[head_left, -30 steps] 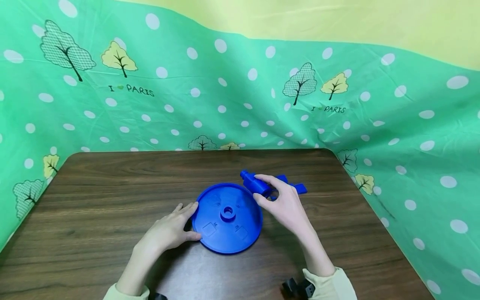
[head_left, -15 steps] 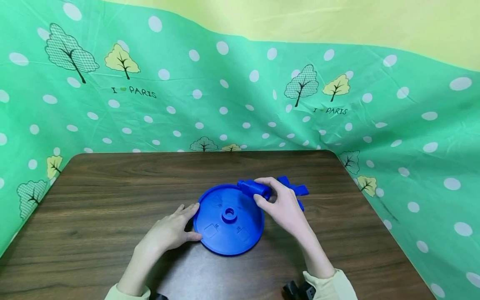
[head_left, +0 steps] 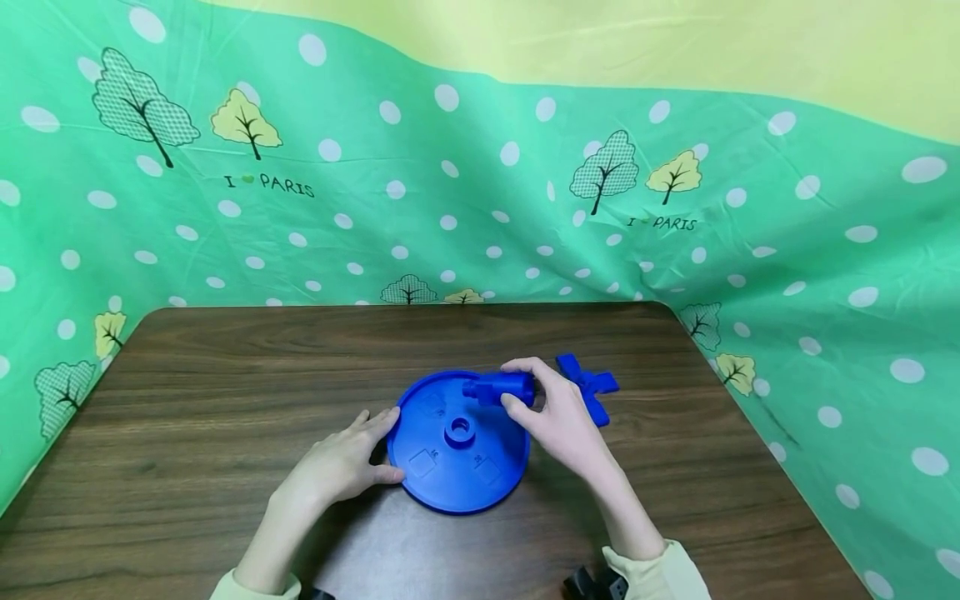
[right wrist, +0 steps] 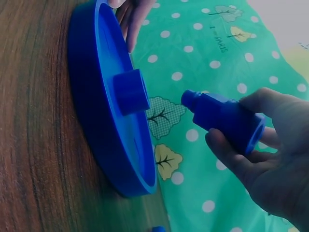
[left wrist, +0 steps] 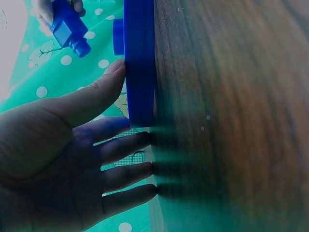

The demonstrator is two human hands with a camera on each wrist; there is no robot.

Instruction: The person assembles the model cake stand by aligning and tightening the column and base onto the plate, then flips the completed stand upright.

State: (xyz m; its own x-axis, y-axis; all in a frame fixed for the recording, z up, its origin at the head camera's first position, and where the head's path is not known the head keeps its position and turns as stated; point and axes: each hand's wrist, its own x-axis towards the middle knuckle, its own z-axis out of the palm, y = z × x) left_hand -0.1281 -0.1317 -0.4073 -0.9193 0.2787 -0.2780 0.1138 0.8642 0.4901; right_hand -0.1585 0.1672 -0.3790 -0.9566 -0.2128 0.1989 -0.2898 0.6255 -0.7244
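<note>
A round blue disc [head_left: 480, 487] with a raised rim and a hollow central hub [head_left: 459, 432] lies flat on the wooden table. At its left edge, my left hand [head_left: 337, 458] touches the rim with thumb and index finger, and the other fingers stretch out straight in the left wrist view. My right hand [head_left: 555, 412] pinches a blue stepped cylindrical piece [right wrist: 227, 117] by its wide end between thumb and fingers. That piece is tilted sideways above the disc's upper right part, its narrow tip pointing left and clear of the hub.
A blue cross-shaped piece [head_left: 592, 383] with flat arms lies on the table [head_left: 247, 375] just right of my right hand. Behind the table hangs a green dotted curtain [head_left: 465, 192]. Dark wrist devices [head_left: 596, 583] show near the sleeves.
My right hand has carried the stepped cylinder left and down over the disc, turning it nearer to level. More of the cross-shaped piece is uncovered. The left hand stays at the rim.
</note>
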